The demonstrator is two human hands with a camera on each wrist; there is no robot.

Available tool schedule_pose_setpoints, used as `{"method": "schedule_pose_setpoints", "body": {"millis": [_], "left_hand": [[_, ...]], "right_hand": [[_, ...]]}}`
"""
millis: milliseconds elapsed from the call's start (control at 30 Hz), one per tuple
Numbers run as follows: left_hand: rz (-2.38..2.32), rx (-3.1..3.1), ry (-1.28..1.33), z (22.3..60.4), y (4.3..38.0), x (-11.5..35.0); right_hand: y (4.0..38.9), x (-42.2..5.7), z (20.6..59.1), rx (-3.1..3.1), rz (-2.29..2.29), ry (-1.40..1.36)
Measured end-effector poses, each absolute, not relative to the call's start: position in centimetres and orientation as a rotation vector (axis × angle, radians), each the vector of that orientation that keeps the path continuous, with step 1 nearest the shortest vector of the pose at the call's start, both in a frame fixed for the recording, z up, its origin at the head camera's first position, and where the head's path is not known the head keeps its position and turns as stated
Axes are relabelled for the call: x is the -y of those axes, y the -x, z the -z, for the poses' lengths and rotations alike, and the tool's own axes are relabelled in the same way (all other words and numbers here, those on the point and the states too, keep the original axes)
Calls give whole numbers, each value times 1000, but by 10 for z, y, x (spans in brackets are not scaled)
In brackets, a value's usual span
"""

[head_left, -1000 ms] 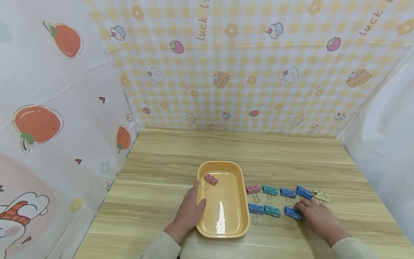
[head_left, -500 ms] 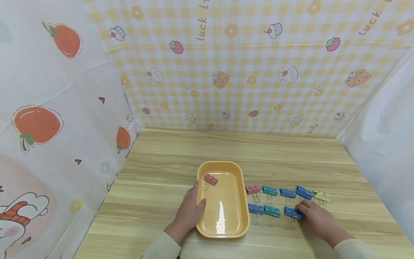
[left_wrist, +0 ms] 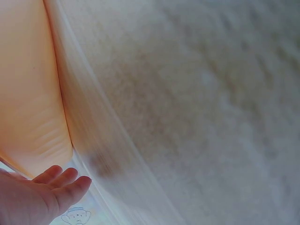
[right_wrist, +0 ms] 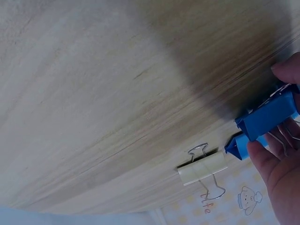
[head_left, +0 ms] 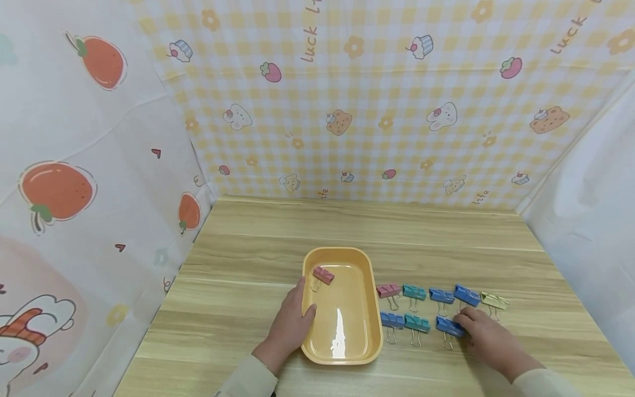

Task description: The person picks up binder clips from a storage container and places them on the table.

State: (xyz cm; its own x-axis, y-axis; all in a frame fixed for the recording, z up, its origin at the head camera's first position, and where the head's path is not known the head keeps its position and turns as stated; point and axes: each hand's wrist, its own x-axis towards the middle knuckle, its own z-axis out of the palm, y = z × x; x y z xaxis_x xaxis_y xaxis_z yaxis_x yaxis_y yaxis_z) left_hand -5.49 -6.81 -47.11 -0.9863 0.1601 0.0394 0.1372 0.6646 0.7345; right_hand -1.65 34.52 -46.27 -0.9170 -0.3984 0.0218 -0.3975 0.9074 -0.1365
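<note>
A yellow tray stands on the table with a pink binder clip inside. My left hand holds its left side, thumb over the rim; in the left wrist view the fingers lie by the outer wall. My right hand pinches the right end of a blue binder clip in the front row; in the right wrist view this blue clip sits between thumb and fingers. Just behind are another blue binder clip and a pale yellow binder clip.
Between tray and right hand lie a pink binder clip, two green binder clips and two more blue binder clips, in two rows with wire handles toward me. A checked cloth hangs behind the wooden table.
My right hand has drawn back slightly toward me, showing more of the pale yellow clip's wire handles. The left hand, tray and clips look the same.
</note>
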Motion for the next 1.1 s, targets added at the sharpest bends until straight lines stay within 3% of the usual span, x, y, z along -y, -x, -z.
{"method": "schedule_pose_setpoints", "body": {"millis": [1100], "left_hand": [[-1251, -2848, -277, 471, 55, 69]], "right_hand": [[5, -339, 462, -3139, 114, 570]]}}
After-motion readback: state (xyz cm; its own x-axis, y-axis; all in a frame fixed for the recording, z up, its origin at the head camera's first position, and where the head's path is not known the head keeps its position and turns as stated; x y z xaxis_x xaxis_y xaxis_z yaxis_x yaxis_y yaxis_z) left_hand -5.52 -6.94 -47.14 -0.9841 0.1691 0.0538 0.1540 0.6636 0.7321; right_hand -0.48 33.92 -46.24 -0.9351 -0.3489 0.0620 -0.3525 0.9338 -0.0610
